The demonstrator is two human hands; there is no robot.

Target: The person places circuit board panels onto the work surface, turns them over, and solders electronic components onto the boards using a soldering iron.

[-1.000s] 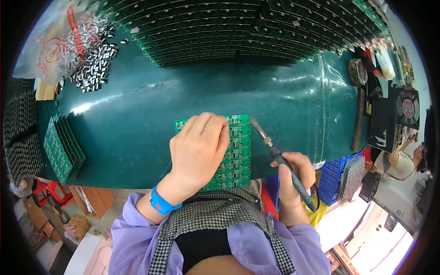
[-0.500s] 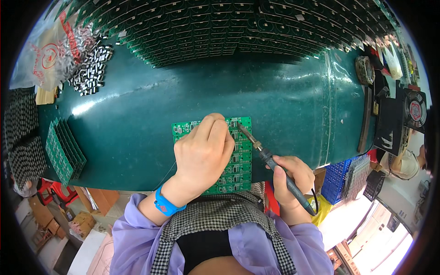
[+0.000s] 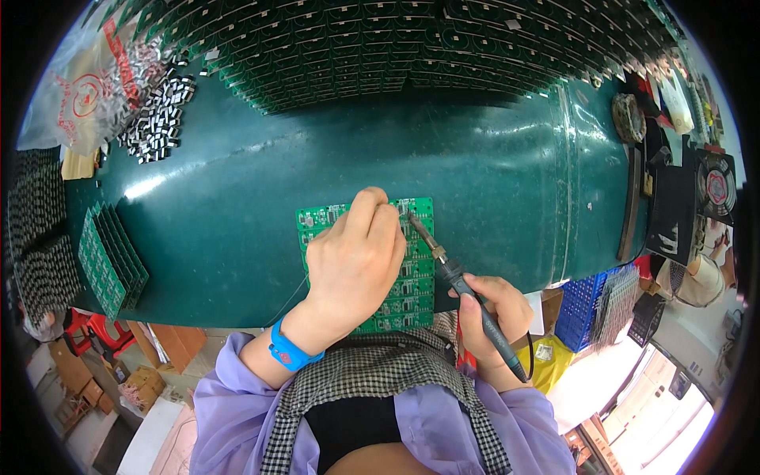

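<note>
Circuit board panel [image 3: 412,273], green, lies flat on the dark green bench mat [image 3: 491,174], near the front edge, right in front of the person. Left hand [image 3: 356,257] rests on top of it, covering most of its middle; fingers curled down, tips pressed together at the panel's upper edge. Cannot tell whether they pinch anything. Blue wristband [image 3: 289,352] on that wrist.

Right hand [image 3: 495,313] sits just off the panel's right side, fingers wrapped around the dark handle of a soldering iron [image 3: 467,289], pen-style. Iron is tilted, tip pointing up-left, landing at the panel's top right area just beside the left fingertips. Its cord runs off below the hand.

Around it:
- stack of green boards on edge [image 3: 111,257], left of mat, well apart from the panel
- rows of green boards [image 3: 412,47] across the far side
- pile of small black-and-silver components [image 3: 158,119] upper left, beside a clear plastic bag [image 3: 79,87]
- blue crate [image 3: 590,309] low right, off the bench
</note>
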